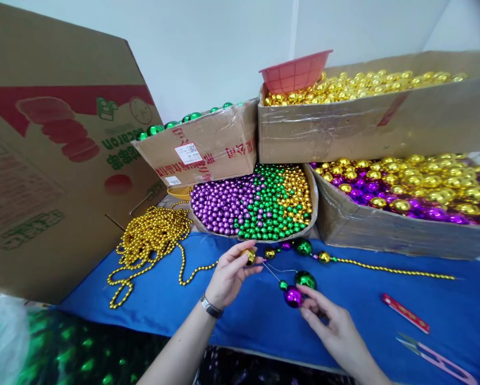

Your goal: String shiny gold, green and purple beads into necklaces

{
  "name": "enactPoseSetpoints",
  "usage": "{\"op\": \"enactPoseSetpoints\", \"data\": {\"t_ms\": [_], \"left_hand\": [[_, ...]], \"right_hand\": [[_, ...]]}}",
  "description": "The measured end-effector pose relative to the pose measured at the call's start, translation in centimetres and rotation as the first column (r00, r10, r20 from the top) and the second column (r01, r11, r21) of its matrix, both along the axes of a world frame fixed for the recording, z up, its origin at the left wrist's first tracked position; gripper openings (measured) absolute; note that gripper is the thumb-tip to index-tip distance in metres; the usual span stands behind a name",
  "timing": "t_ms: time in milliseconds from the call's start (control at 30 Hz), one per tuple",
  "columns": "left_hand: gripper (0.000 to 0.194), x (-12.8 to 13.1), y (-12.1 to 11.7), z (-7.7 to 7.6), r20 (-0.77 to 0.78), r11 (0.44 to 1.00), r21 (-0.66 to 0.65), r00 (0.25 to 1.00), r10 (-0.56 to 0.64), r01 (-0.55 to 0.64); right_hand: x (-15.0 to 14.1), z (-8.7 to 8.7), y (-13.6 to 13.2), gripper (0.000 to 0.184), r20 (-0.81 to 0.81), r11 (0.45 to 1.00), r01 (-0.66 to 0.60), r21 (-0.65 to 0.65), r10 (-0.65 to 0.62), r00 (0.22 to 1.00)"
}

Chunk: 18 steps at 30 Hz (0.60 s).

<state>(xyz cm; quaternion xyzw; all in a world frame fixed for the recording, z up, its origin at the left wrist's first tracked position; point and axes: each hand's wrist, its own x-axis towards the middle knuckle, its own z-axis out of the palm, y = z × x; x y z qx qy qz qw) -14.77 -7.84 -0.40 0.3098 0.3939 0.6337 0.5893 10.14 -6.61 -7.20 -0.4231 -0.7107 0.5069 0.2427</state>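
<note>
My left hand, a watch on its wrist, pinches a large gold bead between thumb and fingers. A thin string runs from there to a small green bead and a large purple bead. The fingers of my right hand are closed on that purple bead. Close beside it is a large green bead, with a loop of string leading to it. Behind my hands lies a strung row of mixed beads, a large green one among them, joined to a gold bead chain.
A blue cloth covers the table. A gold chain pile is at left. Behind stand a bin of small beads and boxes of gold and green beads. Scissors and a red strip lie right.
</note>
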Motion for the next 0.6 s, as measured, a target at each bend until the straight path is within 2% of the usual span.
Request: {"op": "enactPoseSetpoints", "data": {"t_ms": [367, 600], "left_hand": [[0.025, 0.32, 0.12, 0.29, -0.083, 0.999, 0.019, 0.996, 0.031, -0.029], [0.032, 0.31, 0.08, 0.55, -0.244, 0.997, 0.066, 0.968, 0.06, -0.045]], "right_hand": [[-0.01, 0.11, -0.08, 0.041, 0.039, 0.998, -0.022, 0.065, 0.019, 0.999], [-0.18, -0.17, 0.08, 0.04, 0.082, 0.983, -0.026, 0.183, 0.011, 0.997]]}}
